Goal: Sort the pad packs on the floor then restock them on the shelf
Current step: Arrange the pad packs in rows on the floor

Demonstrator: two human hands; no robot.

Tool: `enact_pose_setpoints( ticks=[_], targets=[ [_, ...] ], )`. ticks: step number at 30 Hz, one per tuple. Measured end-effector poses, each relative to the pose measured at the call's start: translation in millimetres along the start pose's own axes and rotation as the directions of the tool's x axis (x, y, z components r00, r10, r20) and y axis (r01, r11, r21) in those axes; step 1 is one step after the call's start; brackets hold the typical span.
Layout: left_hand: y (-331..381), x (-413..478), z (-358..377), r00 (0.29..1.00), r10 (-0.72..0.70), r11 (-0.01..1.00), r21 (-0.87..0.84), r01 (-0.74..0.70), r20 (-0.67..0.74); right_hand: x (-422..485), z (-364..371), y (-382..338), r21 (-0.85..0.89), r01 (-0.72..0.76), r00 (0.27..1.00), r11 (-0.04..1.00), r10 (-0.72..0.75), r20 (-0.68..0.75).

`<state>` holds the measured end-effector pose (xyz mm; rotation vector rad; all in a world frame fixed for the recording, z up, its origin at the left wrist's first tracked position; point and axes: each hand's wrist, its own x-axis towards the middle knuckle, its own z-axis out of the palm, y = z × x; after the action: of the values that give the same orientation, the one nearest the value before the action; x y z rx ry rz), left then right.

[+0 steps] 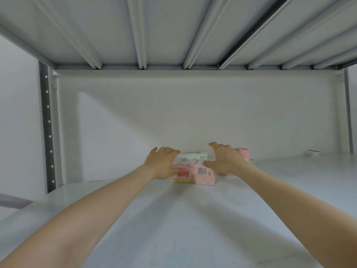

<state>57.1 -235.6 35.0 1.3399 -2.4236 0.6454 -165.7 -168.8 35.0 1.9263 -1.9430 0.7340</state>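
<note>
The left hand [164, 163] cups the left end of a pink red-lettered pack [183, 173]. Its fingers bend over the pack's top edge and its thumb lies along the front face, so it has hold of that pack. The right hand [226, 161] is spread wide, with its fingers lifted and slightly bent above the packs. Only its thumb tip touches the upper front of the barcode pack [205, 174], and it grips nothing.

The two packs stand touching each other on the shelf board [173, 219], close to its rear edge and about midway along its width. The barcode pack is on the right, turned a little askew. A white panel [193, 156] with small print shows above them between the hands; which pack it belongs to cannot be told. A third pink pack [244, 154] stands just behind the right hand, nearest the rear edge and against the back wall [193, 113].

Both forearms are bare and reach in from the front edge of the board. A perforated upright post [47, 132] rises at the rear left corner. A small dark-and-white object [312, 153], too blurred to identify, lies near the rear right corner. The ribbed underside of the upper shelf [164, 31] spans overhead.
</note>
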Motion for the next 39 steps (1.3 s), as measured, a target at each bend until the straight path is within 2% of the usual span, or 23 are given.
enact_pose_setpoints(
  ticks=[7, 12, 17, 21, 26, 32, 39],
  targets=[
    [-10.5, 26.8, 23.3, 0.982, -0.063, 0.974, -0.204, 0.100, 0.181, 12.4, 38.8, -13.3, 0.105, -0.097, 0.990, 0.990, 0.086, 0.110],
    [-14.7, 31.3, 39.4, 0.967, 0.000, 0.922, -0.374, 0.098, 0.253, 16.9, 56.7, -11.4, 0.100, -0.082, 0.989, 0.992, 0.069, 0.131],
    [-19.9, 28.8, 38.2, 0.970, -0.032, 0.891, -0.433, 0.136, 0.239, 13.2, 53.6, -7.8, 0.164, -0.064, 0.996, 0.984, 0.054, 0.064],
    [-25.6, 22.8, 32.5, 0.965, -0.047, 0.878, -0.450, 0.163, 0.257, 6.4, 48.9, -6.7, 0.268, -0.112, 0.993, 0.957, 0.117, -0.003],
    [-24.5, 8.8, 25.6, 0.970, -0.074, 0.820, -0.540, 0.192, 0.232, 5.7, 35.4, 2.1, 0.337, -0.107, 0.992, 0.935, 0.077, 0.102],
    [-26.1, -18.6, 4.4, 0.962, -0.130, 0.776, -0.579, 0.250, 0.241, -10.2, 12.6, 13.8, 0.393, -0.235, 0.952, 0.889, 0.129, 0.276],
    [-24.2, -57.0, -30.3, 0.931, -0.141, 0.721, -0.609, 0.329, 0.337, -41.5, -5.6, 15.3, 0.490, -0.300, 0.935, 0.819, 0.148, 0.324]
  ],
)
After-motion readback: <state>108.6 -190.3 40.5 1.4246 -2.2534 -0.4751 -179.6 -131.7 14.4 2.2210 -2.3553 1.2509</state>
